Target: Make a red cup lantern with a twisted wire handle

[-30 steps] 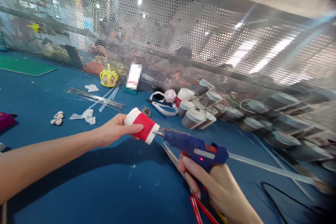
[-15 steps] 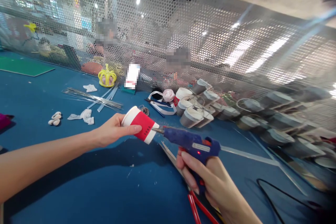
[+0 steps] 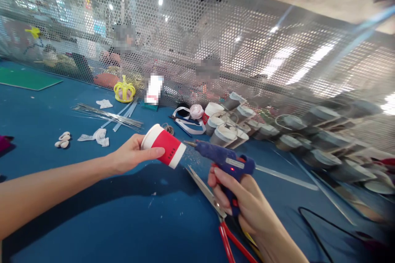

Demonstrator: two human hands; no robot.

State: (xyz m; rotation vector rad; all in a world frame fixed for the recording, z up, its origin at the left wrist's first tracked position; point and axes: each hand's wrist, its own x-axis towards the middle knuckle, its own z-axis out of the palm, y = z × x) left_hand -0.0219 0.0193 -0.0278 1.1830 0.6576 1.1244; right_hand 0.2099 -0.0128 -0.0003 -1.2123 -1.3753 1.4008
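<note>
My left hand [image 3: 132, 155] grips a red and white paper cup [image 3: 167, 148] tilted on its side, its base facing right. My right hand [image 3: 236, 193] is wrapped round the handle of a blue hot glue gun [image 3: 216, 155] with a lit red light. The gun's metal nozzle points left, just off the cup's base edge, with a small gap between them. A clear glue stick [image 3: 286, 176] sticks out of the gun's back. Beneath the gun, red-handled scissors [image 3: 212, 201] lie on the blue table [image 3: 123, 222].
Several grey cups [image 3: 226, 134] cluster at the right back. A yellow crown-shaped piece [image 3: 124, 90] and a phone [image 3: 154, 89] stand by the perforated metal screen [image 3: 173, 28]. Thin wires [image 3: 108, 115] and white scraps [image 3: 100, 136] lie to the left. A black cord [image 3: 317, 230] curves at right.
The glue gun's nozzle has moved up and away from the cup's base edge, where it was touching or nearly touching. The cup has stayed almost in place in my left hand.
</note>
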